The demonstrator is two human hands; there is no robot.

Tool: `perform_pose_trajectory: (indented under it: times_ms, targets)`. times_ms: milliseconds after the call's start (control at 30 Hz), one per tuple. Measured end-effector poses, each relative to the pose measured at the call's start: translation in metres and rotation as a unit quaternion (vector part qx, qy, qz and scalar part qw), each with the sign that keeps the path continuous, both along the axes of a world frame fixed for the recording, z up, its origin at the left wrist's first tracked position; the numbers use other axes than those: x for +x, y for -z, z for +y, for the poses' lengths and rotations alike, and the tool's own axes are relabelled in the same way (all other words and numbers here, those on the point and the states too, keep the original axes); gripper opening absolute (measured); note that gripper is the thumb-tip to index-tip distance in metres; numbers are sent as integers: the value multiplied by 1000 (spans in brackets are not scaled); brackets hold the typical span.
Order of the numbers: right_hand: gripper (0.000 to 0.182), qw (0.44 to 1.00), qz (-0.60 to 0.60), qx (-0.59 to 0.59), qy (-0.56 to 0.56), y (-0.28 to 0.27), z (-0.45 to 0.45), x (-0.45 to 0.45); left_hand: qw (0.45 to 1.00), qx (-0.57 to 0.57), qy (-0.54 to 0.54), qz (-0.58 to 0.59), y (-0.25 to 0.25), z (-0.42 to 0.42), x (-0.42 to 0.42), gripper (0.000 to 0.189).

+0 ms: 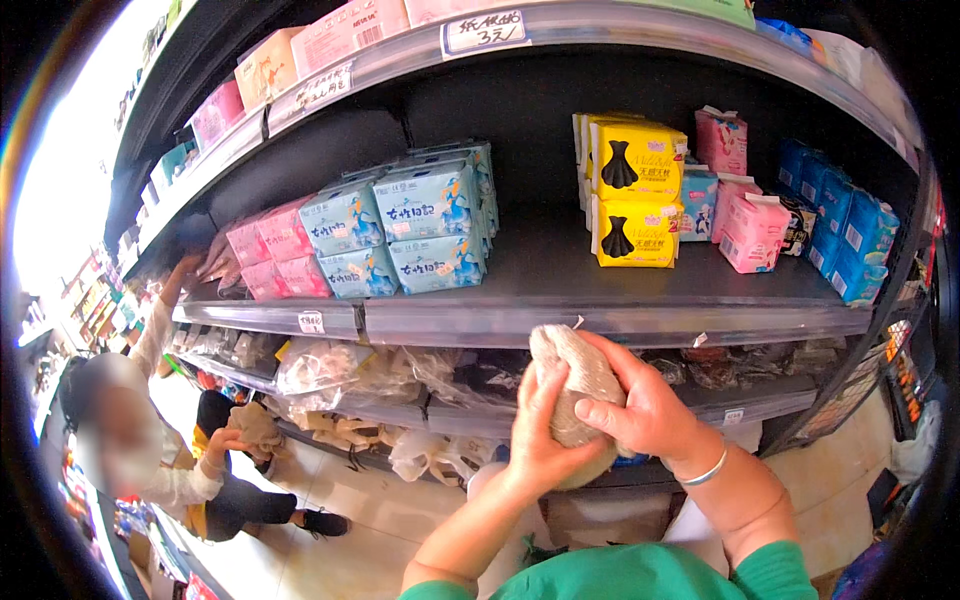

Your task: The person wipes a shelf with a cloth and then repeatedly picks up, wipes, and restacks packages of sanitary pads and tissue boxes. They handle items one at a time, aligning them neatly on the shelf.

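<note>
In front of the shelf edge I hold a bunched beige cloth [581,375] with both hands. My left hand [544,427] cups its left side and underside. On its right side lies my right hand [645,397], thumb across the front and fingers over the top; a silvery bangle circles that wrist. Beyond the cloth, the dark middle shelf [525,277] bears stacked light-blue packs [431,202] and pink packs [281,247] at left. Yellow packs [637,172] stand right of centre, with smaller pink packs [754,232] and dark-blue packs [847,217] farther right.
At left, another person [172,465] crouches, one hand at the shelf's left end, the other holding a beige cloth [256,429]. Lower shelves hold plastic-wrapped goods [322,371] and plastic bags [431,454]. An upper shelf edge [600,34] runs overhead; a wire mesh side panel [851,397] is at right.
</note>
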State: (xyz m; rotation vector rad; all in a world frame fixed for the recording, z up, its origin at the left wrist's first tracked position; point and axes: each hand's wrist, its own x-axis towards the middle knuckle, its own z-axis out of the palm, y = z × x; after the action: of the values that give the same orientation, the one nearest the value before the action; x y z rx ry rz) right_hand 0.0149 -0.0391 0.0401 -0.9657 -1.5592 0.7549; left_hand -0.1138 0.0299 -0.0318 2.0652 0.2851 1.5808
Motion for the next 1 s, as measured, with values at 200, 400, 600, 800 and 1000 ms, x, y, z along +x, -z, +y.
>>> perform_pose_trajectory:
  times_ms: [200,400,600,800,1000]
  targets:
    - [49,966,-129,156,161,-20,3,49,990,83,-112,-16,-75,48,8,81]
    - [34,850,-280,216,390,-18,0,131,974,34,-162,152,-146,122,58,81]
    - [33,795,-366,166,456,-6,-6,183,810,9,-154,565,-132,171,106,76]
    - [32,789,-375,185,450,-7,3,195,782,20,-135,608,-129,205,140,67]
    - [28,787,-387,175,448,-4,8,192,800,-5,-104,591,-115,284,185,51]
